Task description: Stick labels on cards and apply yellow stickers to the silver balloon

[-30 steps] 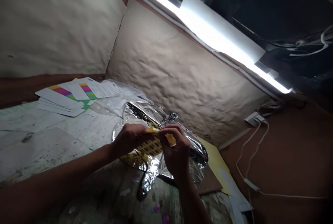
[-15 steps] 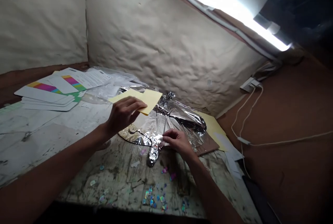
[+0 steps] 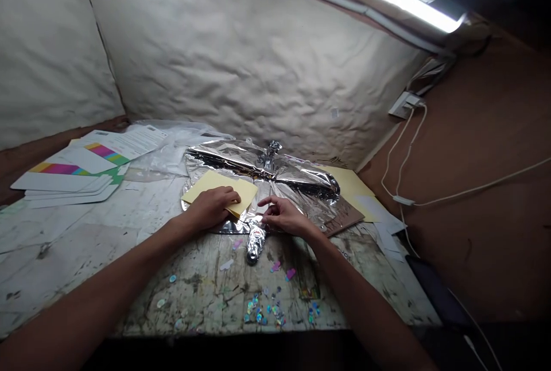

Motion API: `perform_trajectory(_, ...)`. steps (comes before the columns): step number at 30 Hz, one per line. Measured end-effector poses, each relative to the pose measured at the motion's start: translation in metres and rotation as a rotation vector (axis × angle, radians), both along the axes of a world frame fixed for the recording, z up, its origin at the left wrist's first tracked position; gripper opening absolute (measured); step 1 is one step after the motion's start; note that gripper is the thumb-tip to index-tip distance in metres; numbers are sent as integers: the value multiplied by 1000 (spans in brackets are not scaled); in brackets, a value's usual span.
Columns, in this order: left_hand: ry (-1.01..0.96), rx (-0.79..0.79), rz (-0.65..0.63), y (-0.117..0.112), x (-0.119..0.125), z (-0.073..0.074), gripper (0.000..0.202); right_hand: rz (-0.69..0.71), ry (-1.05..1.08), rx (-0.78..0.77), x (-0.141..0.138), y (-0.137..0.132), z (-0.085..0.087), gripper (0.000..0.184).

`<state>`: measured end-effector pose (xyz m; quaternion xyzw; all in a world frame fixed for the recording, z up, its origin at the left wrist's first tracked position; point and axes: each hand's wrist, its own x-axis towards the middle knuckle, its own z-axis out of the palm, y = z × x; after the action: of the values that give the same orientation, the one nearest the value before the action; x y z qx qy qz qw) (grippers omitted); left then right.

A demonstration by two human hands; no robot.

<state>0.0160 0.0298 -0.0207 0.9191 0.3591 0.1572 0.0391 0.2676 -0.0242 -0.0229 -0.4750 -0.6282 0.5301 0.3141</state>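
Note:
A shiny silver foil piece [image 3: 297, 190], flat and creased like a deflated balloon, lies across the worktable. Its narrow tail [image 3: 255, 243] points toward me. My left hand [image 3: 212, 208] rests on a folded yellow paper [image 3: 224, 187], fingers curled at its right edge, and the paper lies over the left part of the foil. Just right of the paper, my right hand [image 3: 284, 215] hovers at the foil above the tail. Its thumb and index finger are apart, and nothing shows between them.
White cards with coloured stripes [image 3: 64, 181] are stacked at the left. Clear plastic wrap [image 3: 172, 144] lies behind. A brown board [image 3: 344, 216] and yellow sheets [image 3: 353, 184] stick out at the right. Shiny confetti [image 3: 262, 310] is scattered near the front edge. White cables [image 3: 387, 176] hang at the right wall.
My left hand has lowered the yellow paper from above the foil onto it. My right hand's fingers have parted from the foil. The view has shifted slightly.

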Motion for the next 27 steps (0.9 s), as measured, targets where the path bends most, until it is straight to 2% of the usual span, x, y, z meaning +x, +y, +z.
perform_trajectory(3, 14, -7, 4, 0, 0, 1, 34, 8, -104, 50, -1, 0, 1, 40)
perform_trajectory(8, 38, -20, 23, -1, 0, 3, 36, -63, -466, 317, -12, -11, 7, 36)
perform_trajectory(11, 43, -17, 17, 0, 0, 1, 36, -107, -589, 407, -21, -18, 8, 35)
perform_trajectory(14, 25, -15, 33, 2, -1, -1, 37, -124, -575, 399, -23, -20, 9, 35)
perform_trajectory(19, 14, -52, 53, 2, 0, -2, 34, -103, -405, 414, -15, -19, 11, 37)
perform_trajectory(22, 13, -62, 86, -2, 3, -2, 36, -58, -421, 450, -12, -22, 9, 37)
perform_trajectory(24, 18, -46, 115, -5, 5, -3, 41, -30, -485, 526, -12, -25, 8, 38)
perform_trajectory(27, 36, -30, 137, -8, 8, -4, 48, 41, -616, 741, -13, -31, 9, 34)
